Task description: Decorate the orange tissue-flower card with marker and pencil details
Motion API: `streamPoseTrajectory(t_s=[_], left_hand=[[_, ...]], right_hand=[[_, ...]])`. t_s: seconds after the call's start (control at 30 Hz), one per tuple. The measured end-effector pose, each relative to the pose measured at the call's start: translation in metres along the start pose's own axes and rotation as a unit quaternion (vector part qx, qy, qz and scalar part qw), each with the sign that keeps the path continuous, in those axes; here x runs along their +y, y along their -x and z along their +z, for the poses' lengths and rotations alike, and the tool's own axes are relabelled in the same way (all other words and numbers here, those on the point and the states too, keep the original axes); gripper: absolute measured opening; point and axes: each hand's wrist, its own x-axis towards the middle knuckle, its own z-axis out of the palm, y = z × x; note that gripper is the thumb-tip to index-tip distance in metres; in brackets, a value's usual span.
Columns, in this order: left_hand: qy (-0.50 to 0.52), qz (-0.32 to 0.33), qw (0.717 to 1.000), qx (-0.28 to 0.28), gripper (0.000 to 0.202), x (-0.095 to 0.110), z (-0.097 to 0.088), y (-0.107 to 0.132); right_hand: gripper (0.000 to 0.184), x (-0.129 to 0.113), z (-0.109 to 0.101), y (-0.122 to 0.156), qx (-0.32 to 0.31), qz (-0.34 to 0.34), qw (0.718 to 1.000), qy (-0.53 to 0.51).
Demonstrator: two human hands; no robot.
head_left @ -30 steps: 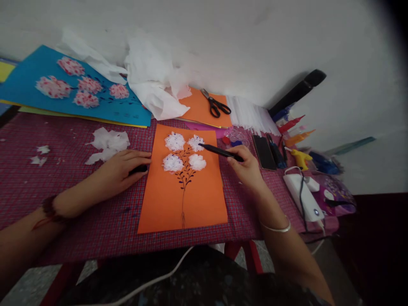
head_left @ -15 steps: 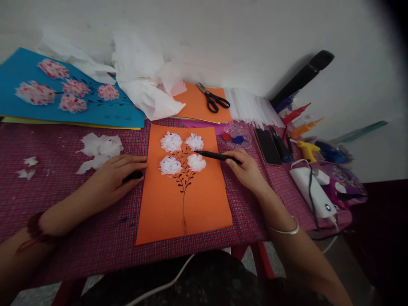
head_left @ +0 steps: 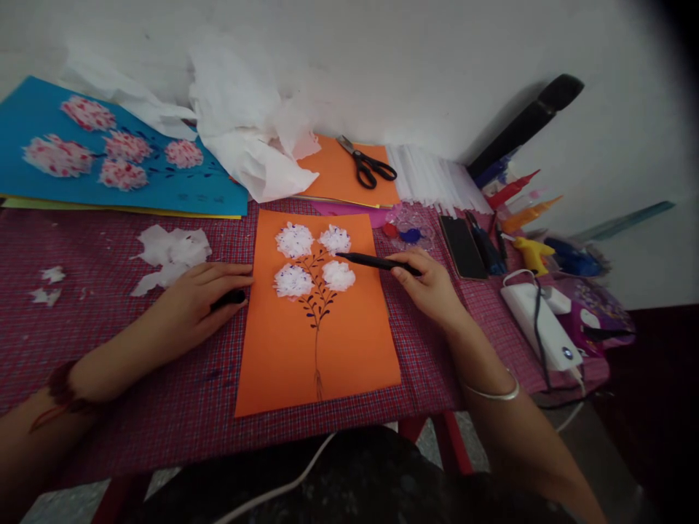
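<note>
The checked worktop (head_left: pixel 180 415) carries a blue sheet (head_left: pixel 164 193) beyond and left of the orange sheet (head_left: pixel 354 349). At its left edge is the left grip (head_left: pixel 202 302); off its right, the right grip (head_left: pixel 431 287). The latter grasps a black marker (head_left: pixel 371 260), tip beside the sheet's upper-right white flower (head_left: pixel 335 238); the left grasps a small black piece (head_left: pixel 232 297).

The orange sheet (head_left: pixel 354 349) wears white blooms (head_left: pixel 292 281), most flecked violet-blue, and dark leaves (head_left: pixel 310 315), with a black pen (head_left: pixel 376 261) over it, a finely checked cloth (head_left: pixel 180 429), maroon to my eye, beneath it, a blue sheet (head_left: pixel 180 198) with pink-and-white blooms (head_left: pixel 87 113) to its left and a yellow glue gun (head_left: pixel 534 255) to its right.
</note>
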Motion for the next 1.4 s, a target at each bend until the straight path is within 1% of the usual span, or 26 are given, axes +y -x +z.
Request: streamPoseTrajectory(t_s=[0.07, 0.23, 0.47, 0.67, 0.77, 0.9, 1.0, 1.13, 1.4], left_hand=[[0.002, -0.001, 1.0, 0.0, 0.034, -0.001, 0.001, 0.0], [0.013, -0.006, 1.0, 0.0, 0.034, 0.0, 0.001, 0.0], [0.009, 0.018, 1.0, 0.008, 0.03, 0.003, 0.0, -0.003], [-0.009, 0.03, 0.999, 0.007, 0.026, 0.005, -0.001, -0.003], [-0.009, 0.03, 0.999, 0.01, 0.028, 0.008, -0.002, -0.003], [-0.008, 0.015, 1.0, -0.008, 0.028, 0.011, -0.006, -0.005], [-0.003, 0.011, 1.0, -0.01, 0.027, 0.01, -0.006, -0.005], [-0.005, 0.009, 1.0, -0.012, 0.027, 0.01, -0.006, -0.005], [-0.016, 0.019, 1.0, -0.016, 0.029, 0.011, -0.007, -0.005]], right_hand=[[0.019, -0.002, 0.001, 0.0, 0.007, -0.005, 1.0, -0.001], [0.019, -0.01, 0.003, -0.001, -0.006, -0.024, 1.0, 0.005], [0.02, -0.018, 0.001, -0.002, -0.011, -0.028, 0.999, 0.017], [0.018, -0.023, -0.007, 0.002, 0.014, -0.03, 0.999, -0.029], [0.018, -0.027, -0.009, 0.003, 0.0, -0.034, 0.999, -0.025], [0.019, -0.031, -0.009, 0.005, -0.025, -0.028, 0.999, 0.011], [0.019, -0.033, -0.012, 0.007, -0.019, -0.024, 0.999, 0.022], [0.021, -0.034, -0.017, 0.01, -0.009, -0.029, 1.0, -0.002], [0.019, -0.031, -0.015, 0.012, -0.031, -0.044, 0.998, 0.021]])
